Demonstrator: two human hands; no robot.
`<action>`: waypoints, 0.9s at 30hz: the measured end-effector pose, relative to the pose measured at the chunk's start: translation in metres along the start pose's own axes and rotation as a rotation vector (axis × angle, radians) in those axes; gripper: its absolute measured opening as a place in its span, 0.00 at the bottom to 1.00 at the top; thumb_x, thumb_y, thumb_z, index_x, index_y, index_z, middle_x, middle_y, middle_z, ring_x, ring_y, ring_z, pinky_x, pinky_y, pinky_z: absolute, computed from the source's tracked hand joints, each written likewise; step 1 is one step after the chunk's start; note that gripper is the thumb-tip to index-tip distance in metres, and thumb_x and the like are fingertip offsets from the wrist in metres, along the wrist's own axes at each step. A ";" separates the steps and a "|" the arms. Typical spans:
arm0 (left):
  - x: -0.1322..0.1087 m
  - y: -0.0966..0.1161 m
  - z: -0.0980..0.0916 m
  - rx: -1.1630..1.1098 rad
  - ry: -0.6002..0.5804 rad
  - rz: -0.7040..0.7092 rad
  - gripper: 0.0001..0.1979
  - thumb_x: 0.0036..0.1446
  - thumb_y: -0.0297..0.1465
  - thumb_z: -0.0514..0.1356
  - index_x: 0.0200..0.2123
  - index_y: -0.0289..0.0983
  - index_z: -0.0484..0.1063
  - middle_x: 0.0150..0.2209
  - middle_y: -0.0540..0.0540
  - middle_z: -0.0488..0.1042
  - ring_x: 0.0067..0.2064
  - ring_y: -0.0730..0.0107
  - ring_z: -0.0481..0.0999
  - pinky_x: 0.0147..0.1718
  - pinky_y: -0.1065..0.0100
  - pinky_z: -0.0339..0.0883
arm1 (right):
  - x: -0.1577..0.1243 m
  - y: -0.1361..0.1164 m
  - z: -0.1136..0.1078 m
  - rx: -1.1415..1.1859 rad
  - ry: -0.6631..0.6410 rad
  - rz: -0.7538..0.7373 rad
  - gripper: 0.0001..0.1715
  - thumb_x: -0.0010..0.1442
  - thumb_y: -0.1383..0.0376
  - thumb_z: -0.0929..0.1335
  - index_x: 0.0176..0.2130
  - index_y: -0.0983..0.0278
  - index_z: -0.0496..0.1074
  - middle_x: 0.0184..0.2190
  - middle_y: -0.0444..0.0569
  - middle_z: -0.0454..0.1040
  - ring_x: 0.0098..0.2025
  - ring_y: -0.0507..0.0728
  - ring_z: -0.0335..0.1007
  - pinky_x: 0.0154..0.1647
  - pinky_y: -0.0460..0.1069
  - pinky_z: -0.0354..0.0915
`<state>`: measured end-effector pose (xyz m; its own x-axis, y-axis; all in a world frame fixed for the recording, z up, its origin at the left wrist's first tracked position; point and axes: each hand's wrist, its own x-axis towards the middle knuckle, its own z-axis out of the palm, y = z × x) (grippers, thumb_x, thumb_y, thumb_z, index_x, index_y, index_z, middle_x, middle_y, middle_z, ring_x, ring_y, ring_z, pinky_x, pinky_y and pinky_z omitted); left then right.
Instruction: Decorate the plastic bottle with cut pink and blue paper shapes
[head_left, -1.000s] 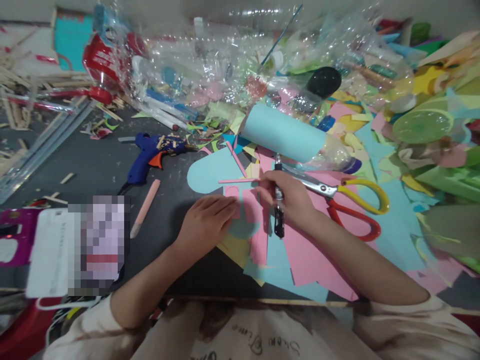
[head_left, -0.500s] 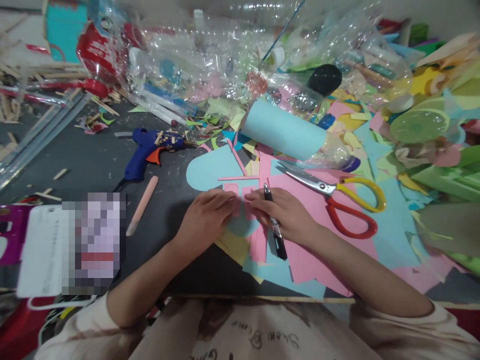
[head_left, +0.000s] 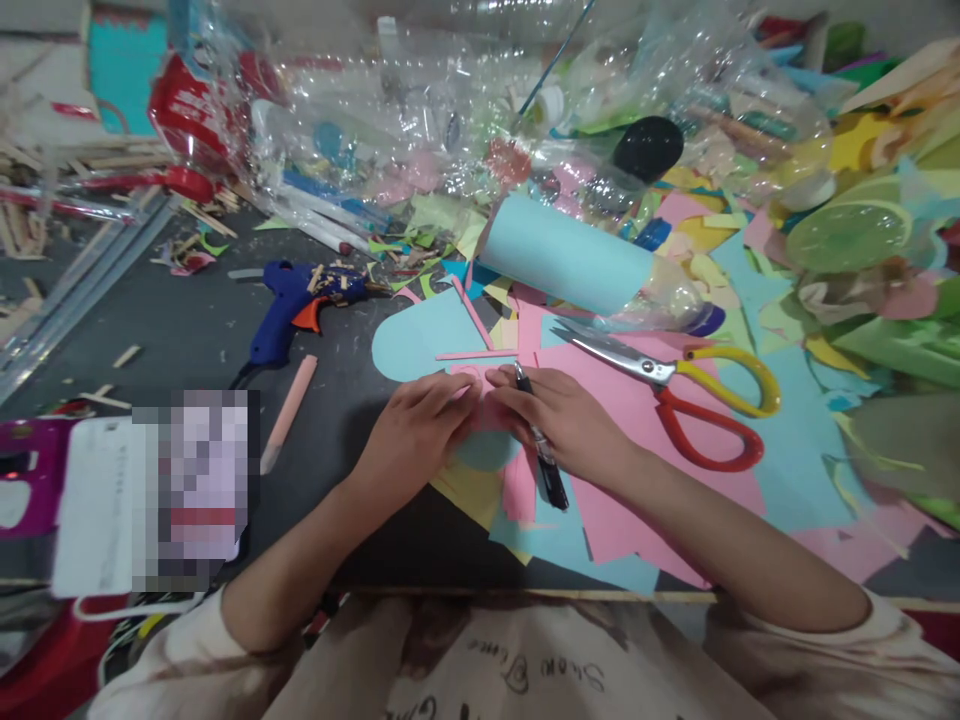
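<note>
Pen [head_left: 553, 482] gripped in right hand [head_left: 566, 418]. Pink paper [head_left: 489, 415] seen between both hands, over rounded blue paper [head_left: 487, 452]; touched by left hand [head_left: 416, 425], whether pinched cannot be told. Scissors [head_left: 661, 374] noted at right.

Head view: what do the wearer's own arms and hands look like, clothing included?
The left hand and right hand are ungloved, and both forearms are uncovered, with no watch or bracelet visible. Loose, pale sleeves with brownish patches end near the elbows. The matching shirt has dark lettering across its front.
</note>
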<state>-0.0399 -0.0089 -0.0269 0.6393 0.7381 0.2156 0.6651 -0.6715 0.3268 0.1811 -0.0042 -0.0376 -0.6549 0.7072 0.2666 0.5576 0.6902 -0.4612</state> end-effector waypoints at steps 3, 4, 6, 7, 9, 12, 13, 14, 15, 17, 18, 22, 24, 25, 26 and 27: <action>-0.001 0.001 0.000 0.013 -0.034 -0.006 0.15 0.65 0.29 0.52 0.53 0.35 0.68 0.50 0.39 0.76 0.52 0.60 0.74 0.49 0.59 0.69 | -0.001 0.000 0.001 0.009 0.001 0.005 0.18 0.63 0.72 0.60 0.52 0.64 0.66 0.54 0.59 0.74 0.53 0.62 0.72 0.45 0.58 0.70; -0.001 0.001 0.000 0.014 -0.040 -0.012 0.15 0.65 0.29 0.51 0.53 0.36 0.68 0.50 0.39 0.75 0.53 0.60 0.73 0.49 0.59 0.69 | -0.001 0.000 0.001 0.010 -0.006 0.009 0.18 0.63 0.72 0.60 0.52 0.64 0.66 0.54 0.59 0.74 0.53 0.62 0.72 0.46 0.58 0.71; -0.002 0.001 0.001 0.017 -0.042 -0.019 0.15 0.65 0.30 0.51 0.53 0.36 0.68 0.50 0.39 0.75 0.53 0.59 0.73 0.50 0.59 0.69 | -0.001 0.000 0.000 0.005 -0.025 0.022 0.18 0.63 0.72 0.60 0.52 0.63 0.67 0.54 0.59 0.74 0.55 0.62 0.71 0.47 0.59 0.71; -0.002 0.001 0.001 0.019 -0.038 -0.017 0.15 0.65 0.30 0.51 0.54 0.36 0.68 0.50 0.39 0.75 0.53 0.59 0.73 0.50 0.59 0.69 | -0.001 0.000 0.000 0.000 -0.033 0.027 0.18 0.63 0.72 0.60 0.52 0.63 0.68 0.54 0.58 0.74 0.55 0.62 0.71 0.47 0.59 0.71; -0.002 0.001 0.001 0.028 -0.023 -0.004 0.16 0.65 0.29 0.52 0.54 0.36 0.67 0.50 0.39 0.75 0.53 0.59 0.73 0.49 0.60 0.68 | -0.001 0.000 0.000 -0.011 -0.036 0.029 0.18 0.64 0.72 0.60 0.52 0.63 0.68 0.54 0.57 0.74 0.56 0.62 0.71 0.48 0.59 0.71; -0.001 0.001 0.001 0.059 -0.005 0.015 0.15 0.64 0.28 0.52 0.54 0.35 0.67 0.49 0.39 0.76 0.52 0.59 0.74 0.47 0.61 0.68 | -0.001 0.000 0.000 -0.028 -0.017 0.012 0.17 0.64 0.71 0.60 0.51 0.65 0.69 0.53 0.58 0.75 0.55 0.62 0.71 0.48 0.59 0.71; 0.000 0.001 0.000 0.069 -0.002 0.019 0.15 0.64 0.28 0.52 0.53 0.34 0.67 0.49 0.39 0.76 0.51 0.59 0.74 0.47 0.61 0.68 | -0.001 0.000 0.000 -0.034 -0.008 0.006 0.17 0.64 0.71 0.60 0.51 0.65 0.69 0.53 0.58 0.75 0.55 0.62 0.72 0.48 0.59 0.72; 0.000 0.001 0.000 0.076 -0.003 0.019 0.15 0.64 0.29 0.53 0.53 0.34 0.67 0.49 0.39 0.76 0.51 0.59 0.75 0.46 0.62 0.68 | 0.000 0.000 0.000 -0.039 0.002 -0.001 0.16 0.64 0.71 0.60 0.50 0.65 0.69 0.52 0.58 0.75 0.54 0.62 0.72 0.47 0.58 0.72; 0.000 0.001 0.000 0.081 -0.007 0.015 0.15 0.64 0.29 0.53 0.53 0.34 0.67 0.49 0.40 0.76 0.50 0.59 0.75 0.46 0.62 0.68 | 0.000 0.000 -0.001 -0.045 0.012 -0.008 0.16 0.64 0.71 0.60 0.50 0.65 0.68 0.52 0.58 0.76 0.53 0.62 0.73 0.46 0.58 0.72; 0.000 0.000 -0.001 0.081 -0.023 0.006 0.16 0.63 0.30 0.54 0.53 0.34 0.66 0.50 0.39 0.75 0.50 0.59 0.75 0.46 0.62 0.68 | 0.001 0.000 -0.001 -0.056 0.030 -0.024 0.15 0.64 0.71 0.60 0.49 0.66 0.68 0.51 0.59 0.76 0.52 0.62 0.73 0.45 0.58 0.72; 0.000 0.000 -0.001 0.080 -0.028 0.003 0.16 0.63 0.30 0.54 0.53 0.34 0.66 0.50 0.39 0.75 0.51 0.59 0.75 0.46 0.62 0.68 | 0.002 0.000 -0.001 -0.060 0.038 -0.034 0.15 0.64 0.71 0.60 0.49 0.66 0.68 0.51 0.59 0.76 0.51 0.63 0.74 0.44 0.58 0.73; 0.000 0.000 -0.001 0.082 -0.019 0.008 0.15 0.64 0.31 0.53 0.53 0.35 0.67 0.50 0.40 0.75 0.51 0.60 0.75 0.47 0.62 0.68 | 0.003 0.000 -0.001 -0.073 0.065 -0.058 0.14 0.64 0.72 0.60 0.48 0.67 0.68 0.50 0.59 0.77 0.50 0.63 0.74 0.43 0.57 0.73; 0.001 0.002 -0.001 0.087 0.000 0.007 0.14 0.64 0.31 0.53 0.52 0.36 0.68 0.49 0.40 0.76 0.50 0.60 0.75 0.46 0.62 0.68 | 0.002 0.000 -0.001 -0.068 0.062 -0.060 0.14 0.64 0.71 0.60 0.49 0.67 0.67 0.50 0.59 0.77 0.51 0.63 0.74 0.44 0.57 0.72; 0.001 0.003 -0.001 0.088 0.013 0.013 0.13 0.64 0.31 0.54 0.50 0.36 0.69 0.49 0.41 0.77 0.49 0.60 0.76 0.46 0.62 0.68 | 0.002 0.001 -0.001 -0.062 0.056 -0.054 0.14 0.64 0.71 0.60 0.50 0.66 0.67 0.50 0.59 0.76 0.51 0.63 0.74 0.45 0.57 0.72; 0.001 0.004 -0.001 0.089 0.030 0.024 0.12 0.64 0.31 0.54 0.48 0.36 0.71 0.48 0.42 0.77 0.48 0.61 0.76 0.45 0.62 0.69 | 0.001 0.001 0.000 -0.055 0.047 -0.047 0.15 0.65 0.71 0.61 0.51 0.66 0.66 0.51 0.60 0.76 0.52 0.63 0.73 0.45 0.58 0.72; 0.001 0.005 -0.001 0.091 0.047 0.041 0.10 0.64 0.30 0.54 0.46 0.35 0.72 0.46 0.42 0.78 0.46 0.61 0.77 0.44 0.63 0.69 | 0.001 0.001 0.000 -0.048 0.039 -0.041 0.16 0.64 0.71 0.61 0.51 0.66 0.66 0.51 0.60 0.76 0.53 0.63 0.73 0.45 0.58 0.72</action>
<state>-0.0362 -0.0111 -0.0238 0.6495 0.7107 0.2705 0.6723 -0.7029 0.2324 0.1814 -0.0030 -0.0381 -0.6578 0.6829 0.3177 0.5549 0.7247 -0.4085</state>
